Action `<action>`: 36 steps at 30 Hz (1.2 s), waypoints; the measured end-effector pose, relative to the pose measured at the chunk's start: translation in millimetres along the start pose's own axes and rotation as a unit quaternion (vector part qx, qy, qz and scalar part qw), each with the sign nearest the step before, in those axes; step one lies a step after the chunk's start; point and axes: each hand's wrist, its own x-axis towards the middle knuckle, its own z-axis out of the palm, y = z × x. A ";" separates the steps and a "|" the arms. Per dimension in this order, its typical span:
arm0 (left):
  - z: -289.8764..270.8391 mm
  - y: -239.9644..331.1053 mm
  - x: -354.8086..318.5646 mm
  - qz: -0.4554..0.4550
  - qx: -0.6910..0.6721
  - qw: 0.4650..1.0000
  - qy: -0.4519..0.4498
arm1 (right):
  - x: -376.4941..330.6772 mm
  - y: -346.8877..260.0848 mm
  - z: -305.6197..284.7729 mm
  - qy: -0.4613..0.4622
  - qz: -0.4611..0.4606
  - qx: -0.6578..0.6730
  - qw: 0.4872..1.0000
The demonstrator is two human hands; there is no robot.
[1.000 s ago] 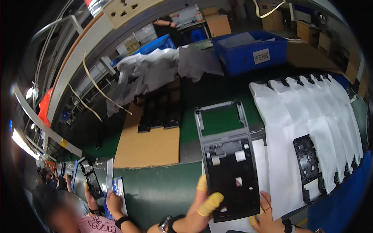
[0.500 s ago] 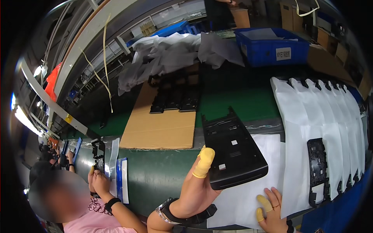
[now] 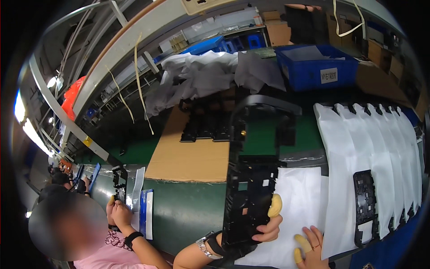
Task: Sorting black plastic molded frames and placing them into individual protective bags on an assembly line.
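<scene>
My left hand (image 3: 270,227), with a yellow finger cot on one finger, grips a black plastic housing (image 3: 244,199) by its lower part. The housing stands upright, its ribbed inner side facing me and an open frame at its top. A watch and a black band circle that wrist. Low at the right, my right hand (image 3: 313,252) holds nothing. Its fingers are apart, two in yellow cots, resting on a white foam sheet (image 3: 299,188). To its right, a similar black part (image 3: 365,201) lies on a row of overlapping white sleeves (image 3: 342,179).
More black housings (image 3: 204,127) lie on a cardboard sheet (image 3: 190,161) across the green bench (image 3: 181,201). Behind are crumpled foam sleeves (image 3: 197,74) and a blue bin (image 3: 313,74). At left, a co-worker in pink (image 3: 121,251) handles another black part (image 3: 120,179).
My left hand has turned the housing over, from its smooth outer face to its ribbed inner side, and tilted it upright. My right hand stays on the sheet. The view has shifted slightly.
</scene>
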 end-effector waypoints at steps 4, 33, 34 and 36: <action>-1.1 1.0 4.5 -0.014 -0.001 0.998 -0.062 | 1.3 -2.0 -5.3 -0.014 0.007 -0.010 1.000; -105.5 163.9 -99.2 -0.093 0.880 0.179 0.429 | -13.3 14.3 1.5 0.033 -0.069 0.089 0.993; -110.9 169.5 -95.4 -0.102 0.869 0.193 0.444 | -14.6 14.8 2.9 0.039 -0.066 0.093 0.993; -113.0 177.5 -88.7 -0.123 0.863 0.219 0.439 | -15.5 14.9 6.3 0.038 -0.061 0.094 0.993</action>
